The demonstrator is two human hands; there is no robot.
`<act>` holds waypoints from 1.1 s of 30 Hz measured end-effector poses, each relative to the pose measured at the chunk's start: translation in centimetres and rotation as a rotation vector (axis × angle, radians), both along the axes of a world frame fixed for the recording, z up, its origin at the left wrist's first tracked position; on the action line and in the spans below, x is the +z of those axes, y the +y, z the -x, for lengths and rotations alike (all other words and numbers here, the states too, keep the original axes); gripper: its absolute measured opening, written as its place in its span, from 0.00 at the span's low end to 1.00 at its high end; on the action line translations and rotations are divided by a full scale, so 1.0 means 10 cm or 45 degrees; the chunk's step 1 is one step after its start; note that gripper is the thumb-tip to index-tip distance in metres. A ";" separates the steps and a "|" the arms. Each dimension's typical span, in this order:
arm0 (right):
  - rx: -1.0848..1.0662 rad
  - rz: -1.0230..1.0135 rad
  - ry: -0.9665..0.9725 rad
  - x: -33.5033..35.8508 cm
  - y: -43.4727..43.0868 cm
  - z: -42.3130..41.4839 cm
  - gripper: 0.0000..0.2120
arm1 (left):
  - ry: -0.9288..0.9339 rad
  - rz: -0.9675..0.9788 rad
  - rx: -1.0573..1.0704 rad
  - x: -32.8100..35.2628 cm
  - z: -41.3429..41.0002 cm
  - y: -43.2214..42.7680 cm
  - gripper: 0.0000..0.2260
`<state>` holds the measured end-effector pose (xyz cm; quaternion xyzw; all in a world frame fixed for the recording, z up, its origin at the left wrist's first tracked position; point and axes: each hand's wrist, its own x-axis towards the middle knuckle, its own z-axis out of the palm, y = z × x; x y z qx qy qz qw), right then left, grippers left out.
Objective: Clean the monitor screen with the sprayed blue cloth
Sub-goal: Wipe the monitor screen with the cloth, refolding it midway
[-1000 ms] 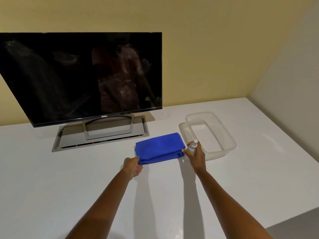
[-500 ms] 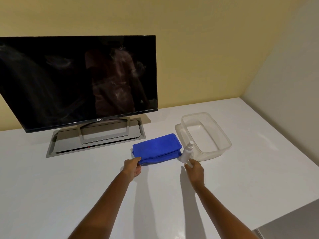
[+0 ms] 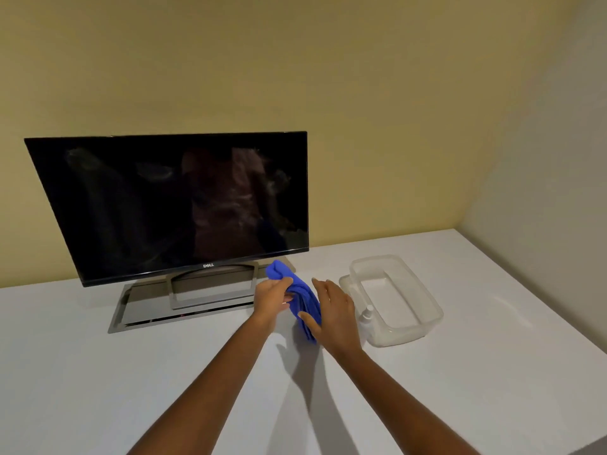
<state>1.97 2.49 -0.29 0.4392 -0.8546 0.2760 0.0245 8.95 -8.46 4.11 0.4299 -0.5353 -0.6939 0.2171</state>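
Observation:
The dark monitor screen (image 3: 170, 205) stands on its grey stand at the back left of the white table, smudged and reflective. The folded blue cloth (image 3: 297, 290) is lifted off the table and tilted on edge between my hands, in front of the screen's lower right corner. My left hand (image 3: 272, 297) grips its upper left part. My right hand (image 3: 331, 310) lies against its right side with fingers straight and the thumb under the lower edge. A small white spray bottle (image 3: 367, 315) stands on the table just right of my right hand.
A clear plastic tub (image 3: 410, 287) sits on its lid to the right of the bottle. The monitor's flat grey base (image 3: 147, 307) spreads in front of the screen. The table's right edge runs along a white wall; its near right corner drops off.
My right hand set the spray bottle down beside the tub and moved to the cloth. My left hand raised the cloth from the table toward the monitor.

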 end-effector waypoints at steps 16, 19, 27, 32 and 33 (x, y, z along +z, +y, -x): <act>0.313 0.627 -0.765 1.16 -0.57 0.29 0.07 | -0.087 0.904 0.060 0.80 -0.23 -0.55 0.24; 0.455 0.660 -1.051 1.30 -0.62 0.40 0.10 | -0.040 0.851 -0.078 0.90 -0.24 -0.64 0.20; 0.400 0.681 -0.265 1.17 -0.80 0.20 0.27 | -0.084 0.973 0.216 0.99 -0.25 -0.62 0.09; 0.593 0.473 -0.203 1.12 -1.00 -0.01 0.38 | 0.008 0.984 0.172 1.11 -0.30 -0.68 0.08; 0.599 0.493 -0.280 1.12 -1.05 -0.05 0.38 | 0.037 0.961 0.160 1.14 -0.31 -0.71 0.08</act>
